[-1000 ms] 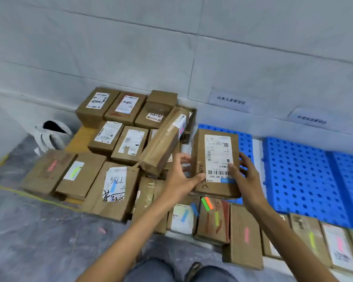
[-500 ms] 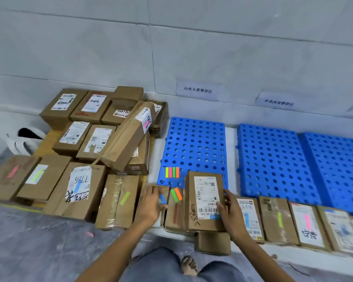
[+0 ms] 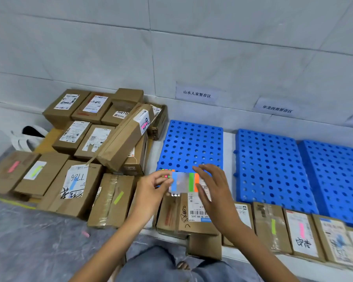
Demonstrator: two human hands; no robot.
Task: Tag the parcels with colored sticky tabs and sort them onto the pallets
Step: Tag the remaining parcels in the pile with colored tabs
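My left hand [image 3: 151,192] pinches a clear sheet of coloured sticky tabs [image 3: 183,182] by its left edge and holds it up above the parcels. On the sheet are blue, green and orange strips. My right hand [image 3: 214,192] hovers at the sheet's right side, fingers spread and slightly bent, holding nothing. Under both hands lies a brown parcel with a white barcode label [image 3: 194,214]. A second pack of tabs [image 3: 167,173] lies on the near edge of the left blue pallet [image 3: 192,143].
Two more blue pallets [image 3: 269,165] [image 3: 334,176] lie to the right along the wall, under paper signs [image 3: 197,94]. Several tagged parcels [image 3: 302,233] line the front. A pile of brown boxes [image 3: 94,139] fills the left. A white shoe [image 3: 27,139] sits beside the pile.
The labelled parcel has been set down among the front row. My left hand picked up the tab sheet and raised it. My right hand left the parcel and came up to the sheet.
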